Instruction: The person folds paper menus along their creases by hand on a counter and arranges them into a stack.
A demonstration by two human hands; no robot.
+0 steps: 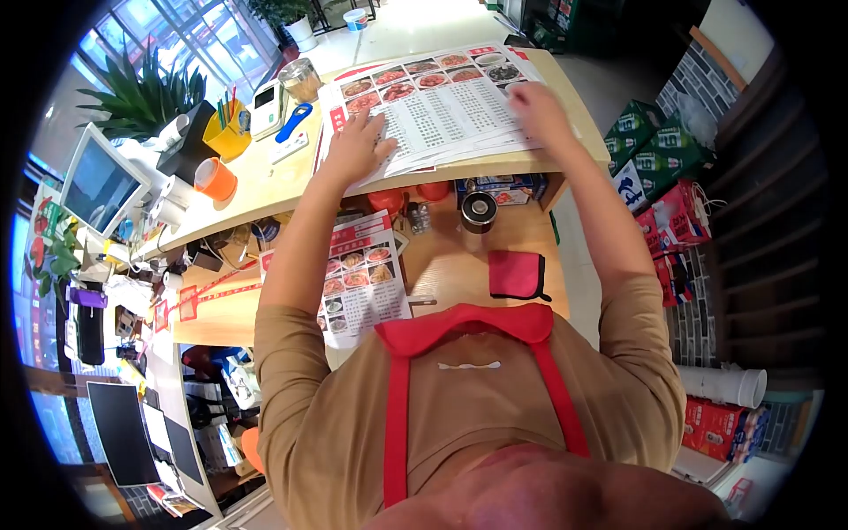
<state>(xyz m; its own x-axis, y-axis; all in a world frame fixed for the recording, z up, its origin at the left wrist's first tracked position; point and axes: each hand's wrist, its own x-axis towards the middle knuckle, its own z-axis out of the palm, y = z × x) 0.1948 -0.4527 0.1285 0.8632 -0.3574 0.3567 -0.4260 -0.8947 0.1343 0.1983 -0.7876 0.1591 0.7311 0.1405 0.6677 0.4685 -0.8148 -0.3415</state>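
Note:
A stack of printed menu sheets [433,106] with food pictures and rows of text lies on the upper wooden counter [265,190]. My left hand [360,148] rests on the left part of the stack, its fingers spread. Over the right edge of the sheets is my right hand [537,110], blurred, so its fingers and anything between them cannot be made out. On the lower desk, beside my left forearm, more menu sheets [362,287] lie partly hidden by the arm.
A glass jar [300,81], blue-handled object [294,123], yellow pen holder [228,131] and orange cup [215,179] stand left on the counter. The lower desk holds a lidded cup [478,212] and red cloth [518,275]. Green boxes [658,155] are stacked at right.

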